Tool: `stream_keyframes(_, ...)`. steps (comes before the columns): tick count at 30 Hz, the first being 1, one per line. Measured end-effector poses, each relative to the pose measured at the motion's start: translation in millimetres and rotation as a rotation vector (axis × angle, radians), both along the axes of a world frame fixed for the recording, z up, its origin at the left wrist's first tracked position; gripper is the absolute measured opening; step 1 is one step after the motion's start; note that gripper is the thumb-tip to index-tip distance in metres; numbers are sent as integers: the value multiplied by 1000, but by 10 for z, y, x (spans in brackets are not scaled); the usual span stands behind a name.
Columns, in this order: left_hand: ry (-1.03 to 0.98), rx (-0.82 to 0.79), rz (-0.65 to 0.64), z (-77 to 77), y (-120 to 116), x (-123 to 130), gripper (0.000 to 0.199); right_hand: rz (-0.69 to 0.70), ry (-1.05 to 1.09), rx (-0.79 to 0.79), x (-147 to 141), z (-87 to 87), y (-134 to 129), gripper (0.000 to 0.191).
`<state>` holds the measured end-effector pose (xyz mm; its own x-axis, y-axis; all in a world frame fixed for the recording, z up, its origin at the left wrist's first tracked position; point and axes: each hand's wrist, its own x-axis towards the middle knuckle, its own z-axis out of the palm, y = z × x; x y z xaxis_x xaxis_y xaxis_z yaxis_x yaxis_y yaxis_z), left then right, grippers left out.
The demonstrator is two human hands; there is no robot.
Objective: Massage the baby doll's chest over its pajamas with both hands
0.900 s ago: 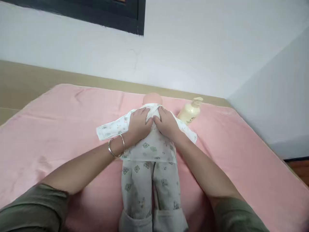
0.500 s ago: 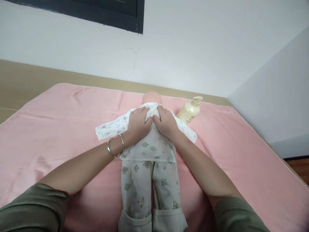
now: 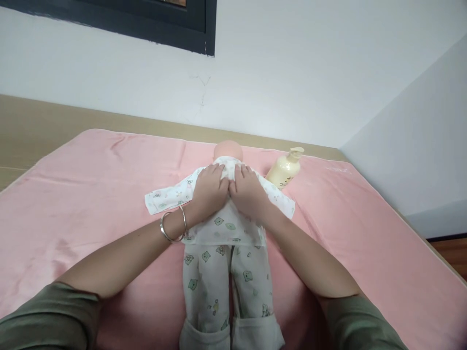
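Observation:
A bald doll (image 3: 228,149) lies stretched out on a pink mat (image 3: 120,194), its head away from me, with no face showing. It wears a white shirt (image 3: 228,226) with small green animal prints and matching trousers (image 3: 207,277) with turned-up cuffs. My left hand (image 3: 210,189), a silver bangle at its wrist, rests on the shirt's upper middle with bent fingers closed on the cloth. Beside it, almost touching, my right hand (image 3: 250,190) grips the shirt in the same way. Both thumbs are tucked in, and the cloth beneath the palms is hidden.
A cream pump bottle (image 3: 284,169) lies tilted by the doll's right-hand sleeve. Behind the mat runs a wooden ledge (image 3: 153,121) against a white wall (image 3: 273,87). A dark frame (image 3: 197,29) is set in the wall at upper left.
My thumbs have drawn in towards the fingers, where they stood apart before. The shirt fold between my hands has flattened. The doll and the bottle stay in place.

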<state>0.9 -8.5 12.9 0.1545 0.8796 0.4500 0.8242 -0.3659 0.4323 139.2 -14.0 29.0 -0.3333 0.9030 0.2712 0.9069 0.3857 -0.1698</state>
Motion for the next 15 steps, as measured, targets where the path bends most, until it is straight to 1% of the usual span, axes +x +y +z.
stream_keyframes(2,-2,-96,33,56,93,-57,25,25,10,58,-89,-45,-147,54)
stream_keyframes(4,24,-112,54,79,126,-78,25,72,27,65,-115,-76,-181,53)
stream_keyframes(7,106,-8,45,45,30,-25,33,65,77,-10,-45,-74,-14,53)
stream_keyframes(11,173,102,7,-49,-204,102,43,-37,128,-106,80,-6,272,52)
stream_keyframes(13,180,113,-18,-71,-250,128,46,-48,107,-114,95,23,310,52)
stream_keyframes(15,161,87,-31,-59,-209,109,44,-33,71,-83,72,31,259,52)
